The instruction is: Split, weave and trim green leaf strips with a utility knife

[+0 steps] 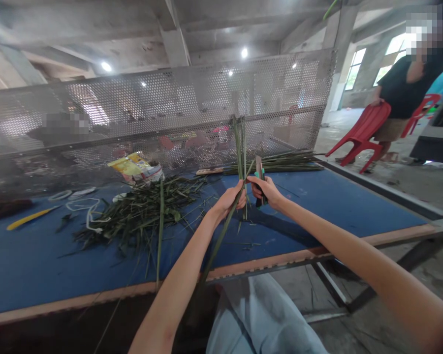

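My left hand (231,199) is closed around an upright bundle of long green leaf strips (239,147) above the blue table. One longer strip (221,238) slants from this grip down past the table's front edge. Close beside it on the right, my right hand (268,191) is wrapped round what looks like a utility knife (259,169), its grey blade pointing up and its handle black and green. The right fingertips are near or touching the strips; contact is hard to make out. To the left lies a heap of cut green leaf pieces (143,211).
A row of long green strips (288,161) lies along the table's back. A yellow-handled tool (31,218), white cord (92,214) and a yellow-and-white bag (138,169) are at left. Behind rises a perforated metal screen (206,98). A person (406,88) holds a red chair (367,128) at right.
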### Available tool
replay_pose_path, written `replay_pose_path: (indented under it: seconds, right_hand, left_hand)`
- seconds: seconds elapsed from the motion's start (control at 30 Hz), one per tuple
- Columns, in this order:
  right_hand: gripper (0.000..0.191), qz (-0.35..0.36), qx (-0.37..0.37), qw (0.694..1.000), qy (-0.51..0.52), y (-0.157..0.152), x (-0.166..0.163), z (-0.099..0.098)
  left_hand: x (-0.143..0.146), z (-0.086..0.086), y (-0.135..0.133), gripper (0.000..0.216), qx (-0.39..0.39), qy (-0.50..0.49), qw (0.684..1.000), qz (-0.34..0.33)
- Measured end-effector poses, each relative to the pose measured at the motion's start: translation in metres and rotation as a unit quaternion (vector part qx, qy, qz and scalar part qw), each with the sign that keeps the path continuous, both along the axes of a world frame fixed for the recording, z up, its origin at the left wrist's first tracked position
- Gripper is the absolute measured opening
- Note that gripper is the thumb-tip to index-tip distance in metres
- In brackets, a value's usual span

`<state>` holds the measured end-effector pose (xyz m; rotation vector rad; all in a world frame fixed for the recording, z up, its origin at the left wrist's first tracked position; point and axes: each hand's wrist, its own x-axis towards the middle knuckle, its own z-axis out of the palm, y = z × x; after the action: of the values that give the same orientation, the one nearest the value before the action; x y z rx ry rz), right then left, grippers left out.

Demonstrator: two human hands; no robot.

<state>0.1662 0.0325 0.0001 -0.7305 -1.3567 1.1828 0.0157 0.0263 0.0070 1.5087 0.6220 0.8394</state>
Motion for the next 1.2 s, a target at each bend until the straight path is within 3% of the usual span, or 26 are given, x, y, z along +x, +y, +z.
replay_pose_path:
  seconds: [0.23,0.53,0.77,0.93,1.07,1.2]
  right_hand:
    - [0.038,-0.002,-0.026,1.000,-0.001,0.008,0.003,-0.003]
    - [0.041,0.064,-0.049,0.993,-0.081,0.006,0.006,-0.002]
    - [0.039,0.034,-0.049,0.994,-0.089,0.009,0.007,-0.002]
    - [0.037,-0.013,-0.045,0.998,-0.046,0.011,0.008,-0.003]
    - [0.036,-0.018,-0.045,0.999,-0.011,0.015,0.011,-0.004]
    - [0.029,-0.005,-0.059,0.997,-0.054,0.014,0.010,-0.005]
  left_hand:
    - [0.000,-0.003,-0.001,0.062,0.037,0.105,0.989,0.094]
    - [-0.003,-0.010,0.007,0.065,0.066,0.125,0.982,0.128]
    - [-0.004,-0.003,0.003,0.062,0.064,0.110,0.983,0.131]
    - [-0.005,0.004,-0.001,0.044,0.055,0.084,0.991,0.092]
    - [-0.007,0.005,0.002,0.030,0.047,0.074,0.989,0.123]
    - [-0.008,0.002,0.005,0.025,0.065,0.075,0.983,0.152]
